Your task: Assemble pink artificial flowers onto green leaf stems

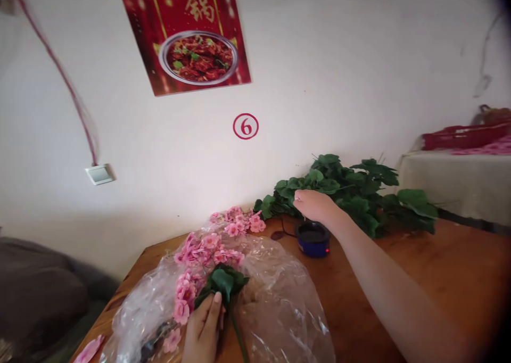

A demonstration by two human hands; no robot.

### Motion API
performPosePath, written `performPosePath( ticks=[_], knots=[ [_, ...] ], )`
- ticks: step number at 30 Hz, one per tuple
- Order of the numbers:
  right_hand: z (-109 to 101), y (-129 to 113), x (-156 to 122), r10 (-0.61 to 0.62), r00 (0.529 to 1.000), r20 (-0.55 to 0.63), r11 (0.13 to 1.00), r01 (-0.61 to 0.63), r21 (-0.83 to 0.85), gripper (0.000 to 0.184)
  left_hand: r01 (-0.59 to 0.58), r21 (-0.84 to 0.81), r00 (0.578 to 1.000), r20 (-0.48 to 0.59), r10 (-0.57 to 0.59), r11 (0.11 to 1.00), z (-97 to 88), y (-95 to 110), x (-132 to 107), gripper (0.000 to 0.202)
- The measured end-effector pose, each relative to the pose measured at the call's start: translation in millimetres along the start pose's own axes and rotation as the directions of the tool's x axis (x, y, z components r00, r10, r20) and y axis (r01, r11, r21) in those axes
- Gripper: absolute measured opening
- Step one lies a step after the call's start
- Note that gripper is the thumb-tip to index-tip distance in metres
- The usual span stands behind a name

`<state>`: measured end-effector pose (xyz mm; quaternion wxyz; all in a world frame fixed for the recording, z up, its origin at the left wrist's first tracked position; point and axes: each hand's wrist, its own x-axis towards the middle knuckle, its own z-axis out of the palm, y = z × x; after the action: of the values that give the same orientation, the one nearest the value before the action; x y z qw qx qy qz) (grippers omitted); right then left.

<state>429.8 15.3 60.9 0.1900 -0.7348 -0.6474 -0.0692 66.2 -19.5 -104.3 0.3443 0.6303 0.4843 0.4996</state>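
Observation:
My left hand (203,324) is closed round a green artificial leaf stem (222,281), whose leaves spread above the fingers while its stalk slants down to the right. Pink artificial blossoms (186,291) lie close beside that hand, on a clear plastic bag (287,299). My right hand (313,204) is held over a small round blue pot (313,247) with a dark inside and a glowing red light. Its fingers are pinched together; a thin bit shows below them, too small to name. Behind that hand lies a heap of green artificial leaves (359,198).
The wooden table (451,283) meets a white wall with a food poster (199,38) and a wall switch (99,174). A thin cord runs from the pot's left side. At the right, a red basket (465,138) stands on a cloth-covered table. A loose pink petal (90,349) lies front left.

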Motion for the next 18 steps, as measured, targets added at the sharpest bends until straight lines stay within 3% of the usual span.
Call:
performPosePath(
  ticks=[4,9,18],
  knots=[
    [15.1,16.3,18.6,0.078,0.990,0.120,0.997,-0.078,-0.009,0.034,0.037,-0.069,0.995,-0.085,-0.043,0.997,1.5,-1.5,4.3,0.055],
    [37.5,15.0,28.0,0.128,0.977,0.169,0.992,-0.124,-0.036,0.037,0.066,-0.083,0.990,-0.123,-0.076,0.994,0.1,-7.4,5.1,0.055],
    [74.7,7.6,27.4,0.156,0.980,0.121,0.986,-0.146,-0.084,0.041,0.056,-0.006,0.997,0.052,-0.056,0.998,1.0,-2.4,0.2,0.049]
  ],
)
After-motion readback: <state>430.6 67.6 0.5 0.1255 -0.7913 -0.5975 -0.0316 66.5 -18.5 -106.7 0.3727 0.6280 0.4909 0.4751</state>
